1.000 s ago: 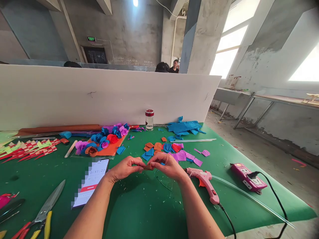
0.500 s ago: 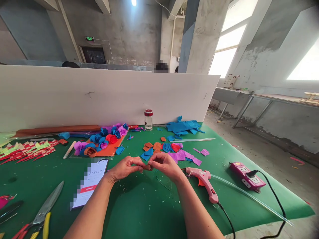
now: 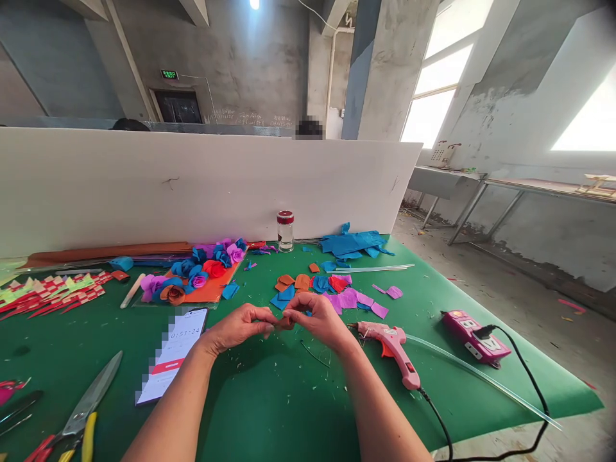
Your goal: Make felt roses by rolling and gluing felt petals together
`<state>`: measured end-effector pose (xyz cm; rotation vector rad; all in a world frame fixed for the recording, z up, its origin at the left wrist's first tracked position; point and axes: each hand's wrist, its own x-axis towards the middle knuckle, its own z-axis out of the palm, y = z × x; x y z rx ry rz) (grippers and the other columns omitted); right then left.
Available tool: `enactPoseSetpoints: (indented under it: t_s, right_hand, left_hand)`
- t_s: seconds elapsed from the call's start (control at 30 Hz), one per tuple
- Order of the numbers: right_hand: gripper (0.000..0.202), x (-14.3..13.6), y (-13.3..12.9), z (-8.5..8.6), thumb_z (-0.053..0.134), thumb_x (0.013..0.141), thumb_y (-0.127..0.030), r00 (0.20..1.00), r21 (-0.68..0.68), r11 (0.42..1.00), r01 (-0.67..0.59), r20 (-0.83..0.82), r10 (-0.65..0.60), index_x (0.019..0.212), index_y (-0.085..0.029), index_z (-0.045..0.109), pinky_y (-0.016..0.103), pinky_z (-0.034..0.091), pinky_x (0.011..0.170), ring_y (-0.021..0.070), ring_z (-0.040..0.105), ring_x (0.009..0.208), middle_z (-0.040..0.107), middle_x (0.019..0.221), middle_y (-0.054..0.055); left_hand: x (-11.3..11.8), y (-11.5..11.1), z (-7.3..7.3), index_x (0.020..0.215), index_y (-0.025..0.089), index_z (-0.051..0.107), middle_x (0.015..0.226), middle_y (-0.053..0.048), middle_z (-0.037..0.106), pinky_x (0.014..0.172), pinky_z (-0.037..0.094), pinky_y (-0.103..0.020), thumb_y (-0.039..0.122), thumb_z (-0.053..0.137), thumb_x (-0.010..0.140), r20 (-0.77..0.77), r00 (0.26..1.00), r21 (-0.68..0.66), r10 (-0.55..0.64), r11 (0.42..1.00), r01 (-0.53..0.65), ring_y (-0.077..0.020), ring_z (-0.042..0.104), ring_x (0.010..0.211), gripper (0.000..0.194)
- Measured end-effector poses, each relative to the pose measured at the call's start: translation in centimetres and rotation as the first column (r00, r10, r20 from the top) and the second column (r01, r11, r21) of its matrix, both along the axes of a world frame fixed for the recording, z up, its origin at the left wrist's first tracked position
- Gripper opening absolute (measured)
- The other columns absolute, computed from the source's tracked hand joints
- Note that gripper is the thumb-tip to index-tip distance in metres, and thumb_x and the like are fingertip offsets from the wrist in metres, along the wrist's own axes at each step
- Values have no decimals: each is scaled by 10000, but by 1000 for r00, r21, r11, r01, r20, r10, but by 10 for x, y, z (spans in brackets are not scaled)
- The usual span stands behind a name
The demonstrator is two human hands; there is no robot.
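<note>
Between my fingertips is a small brown piece of crepe paper [image 3: 285, 324], curled into a roll and partly covered by the fingers. My left hand [image 3: 248, 326] pinches its left end. The thumb and forefinger of my right hand [image 3: 310, 314] close on its right end. Just beyond the hands lie cut petals of brown paper [image 3: 302, 282], blue paper [image 3: 283, 296] and purple paper [image 3: 349, 299]. A pink glue gun [image 3: 392, 343] lies on its side to the right of my right hand, a clear glue stick reaching out behind it.
Finished paper flowers [image 3: 197, 269] lie at the back left, near a phone [image 3: 171, 359]. Scissors [image 3: 91, 398] rest at the front left. A red-lidded jar [image 3: 285, 232] stands before the white partition [image 3: 216, 186]. A magenta power strip [image 3: 474, 337] with a black cord sits right.
The brown paper has turned slightly between my fingers, and its rolled end faces me less. Both hands keep their pinch. The view has shifted slightly.
</note>
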<state>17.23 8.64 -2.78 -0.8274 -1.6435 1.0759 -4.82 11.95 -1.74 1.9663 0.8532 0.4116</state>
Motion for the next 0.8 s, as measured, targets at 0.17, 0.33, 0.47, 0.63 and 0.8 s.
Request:
enactPoseSetpoints:
  t_s: [0.17, 0.33, 0.47, 0.63, 0.8]
  right_hand:
    - [263, 2, 0, 0, 642, 854, -434, 997, 57, 997, -49, 57, 45, 791, -183, 690, 264, 458, 664, 144, 620, 693, 671, 741, 12]
    - [258, 3, 1, -2, 649, 848, -426, 996, 93, 995, -27, 82, 20, 767, -184, 689, 250, 448, 658, 134, 599, 695, 656, 742, 7]
    - [260, 1, 2, -4, 636, 843, -419, 997, 50, 999, -20, 71, 16, 744, -179, 655, 243, 434, 635, 128, 586, 670, 646, 717, 0]
    - [318, -3, 5, -8, 675, 790, -471, 1000, -109, 994, -14, 3, 15, 697, -171, 627, 239, 400, 590, 118, 546, 606, 623, 653, -7]
    - [433, -5, 2, -3, 632, 800, -585, 981, -228, 968, -107, -182, 65, 707, -163, 642, 261, 440, 675, 130, 563, 652, 632, 686, 18]
  left_hand:
    - [-1, 0, 0, 1017, 214, 761, 898, -38, 667, 764, 459, -276, 321, 583, 845, 17, 1000, -12, -14, 1000, 14, -174, 552, 804, 269]
    - [-1, 0, -1, 1007, 211, 764, 895, -42, 684, 745, 461, -280, 327, 584, 838, 28, 999, -18, -19, 1000, 20, -184, 569, 817, 273]
    - [0, 0, -1, 978, 197, 763, 935, -53, 696, 747, 463, -286, 321, 581, 835, 32, 999, -28, -20, 999, 21, -191, 574, 834, 263]
    - [1, 0, -1, 963, 203, 764, 889, -41, 682, 783, 455, -291, 331, 585, 845, 30, 999, -13, -16, 1000, 16, -182, 559, 822, 250]
    - [2, 1, -1, 873, 192, 772, 853, -46, 660, 830, 446, -307, 351, 622, 845, 101, 995, 42, 28, 999, -32, -189, 564, 843, 221]
